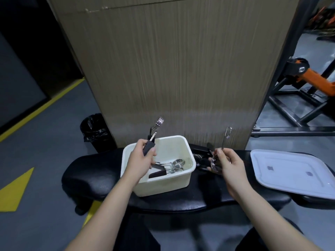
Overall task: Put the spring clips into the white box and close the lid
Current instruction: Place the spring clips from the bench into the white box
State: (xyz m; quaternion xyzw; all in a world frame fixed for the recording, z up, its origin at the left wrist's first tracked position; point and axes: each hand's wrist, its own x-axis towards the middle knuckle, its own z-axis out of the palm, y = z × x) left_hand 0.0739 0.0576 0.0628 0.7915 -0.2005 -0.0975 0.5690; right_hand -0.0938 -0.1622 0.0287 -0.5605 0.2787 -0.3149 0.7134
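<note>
The open white box (181, 180) stands on a black padded bench (94, 178). One spring clip (174, 164) with black handles lies inside it. My left hand (140, 160) is over the box's left rim and holds another spring clip (154, 134) by its black handle, coil end pointing up. My right hand (229, 164), to the right of the box, grips a third spring clip (225, 138) with one wire handle sticking up. More spring clips (201, 156) lie on the bench between the box and my right hand. The white lid (290, 173) lies flat at the right.
A tall wood-grain panel (181, 69) rises right behind the bench. A black bin (95, 131) stands on the floor at the left. Orange and black gym equipment (304, 84) fills the right background. Yellow markings (16, 189) cross the grey floor.
</note>
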